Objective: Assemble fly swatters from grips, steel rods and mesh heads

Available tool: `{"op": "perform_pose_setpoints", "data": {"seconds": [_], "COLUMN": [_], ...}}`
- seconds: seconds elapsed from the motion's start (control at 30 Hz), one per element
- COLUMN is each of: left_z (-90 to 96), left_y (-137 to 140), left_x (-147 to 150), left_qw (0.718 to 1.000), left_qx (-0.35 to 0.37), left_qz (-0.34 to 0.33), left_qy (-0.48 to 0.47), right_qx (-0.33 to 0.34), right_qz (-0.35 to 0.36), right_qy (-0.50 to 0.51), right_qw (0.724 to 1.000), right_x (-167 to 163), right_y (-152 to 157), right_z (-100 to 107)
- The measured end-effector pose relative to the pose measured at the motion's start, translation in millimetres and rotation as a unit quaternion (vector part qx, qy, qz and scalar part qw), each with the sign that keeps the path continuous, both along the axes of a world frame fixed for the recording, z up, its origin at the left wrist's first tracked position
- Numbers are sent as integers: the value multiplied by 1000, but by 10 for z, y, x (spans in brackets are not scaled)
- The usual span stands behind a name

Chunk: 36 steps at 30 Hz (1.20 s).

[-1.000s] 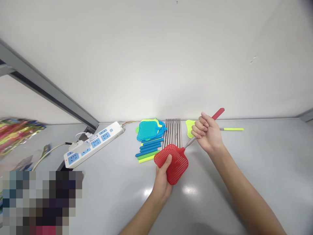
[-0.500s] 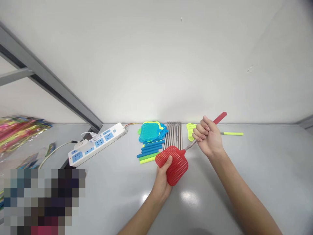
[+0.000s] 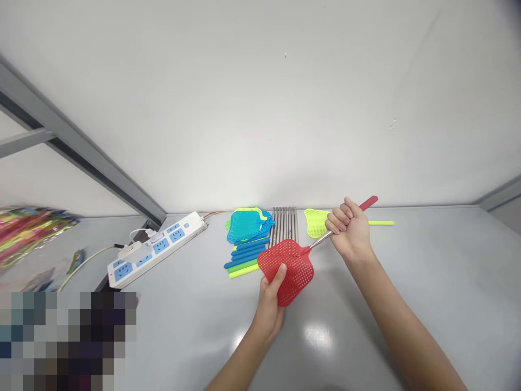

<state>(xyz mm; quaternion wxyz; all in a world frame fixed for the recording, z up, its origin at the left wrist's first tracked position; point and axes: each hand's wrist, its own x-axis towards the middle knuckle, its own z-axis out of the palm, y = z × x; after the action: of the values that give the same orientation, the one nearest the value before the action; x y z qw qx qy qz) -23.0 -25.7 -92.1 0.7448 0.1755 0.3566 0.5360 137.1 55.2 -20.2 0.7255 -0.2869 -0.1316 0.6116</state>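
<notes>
A red fly swatter (image 3: 299, 266) with a perforated head, metal rod and red handle is held above the grey table. My left hand (image 3: 272, 298) pinches its head, thumb on top and the other fingers hidden beneath. My right hand (image 3: 349, 228) is wrapped round the upper rod near the handle. Behind it lies a yellow-green fly swatter (image 3: 316, 224), partly covered by my right hand. Several metal rods (image 3: 285, 225) stand in a row to the left. Beside them are stacked blue swatter heads (image 3: 246, 227) and, below these, blue, green and yellow handles (image 3: 246, 259).
A white power strip (image 3: 158, 250) with plugs and a cable lies at the left. Packaged colourful items (image 3: 32, 233) sit at the far left. A pale wall (image 3: 260, 108) rises behind the table, and a grey metal frame (image 3: 81, 141) stands on the left.
The camera view has shifted slightly. Both hands keep their hold on the red fly swatter, which stays in nearly the same pose.
</notes>
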Motion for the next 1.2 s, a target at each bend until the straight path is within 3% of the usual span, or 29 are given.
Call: {"op": "perform_pose_setpoints", "data": {"seconds": [0.27,0.5,1.2], "left_z": [2,-63,-86], "left_y": [-13,1,-32], "left_x": [19,13,49], "left_qw": [996,961,950], "left_qx": [60,121,136], "left_qz": [-29,2,-17], "left_qy": [66,248,280], "right_qx": [3,-7,-29], "right_qz": [-4,-7,-34], "right_qy": [0,-9,8], "right_qw": [1000,1000,999], "right_x": [120,165,229], "right_y": [19,41,48], "right_z": [33,28,52]}}
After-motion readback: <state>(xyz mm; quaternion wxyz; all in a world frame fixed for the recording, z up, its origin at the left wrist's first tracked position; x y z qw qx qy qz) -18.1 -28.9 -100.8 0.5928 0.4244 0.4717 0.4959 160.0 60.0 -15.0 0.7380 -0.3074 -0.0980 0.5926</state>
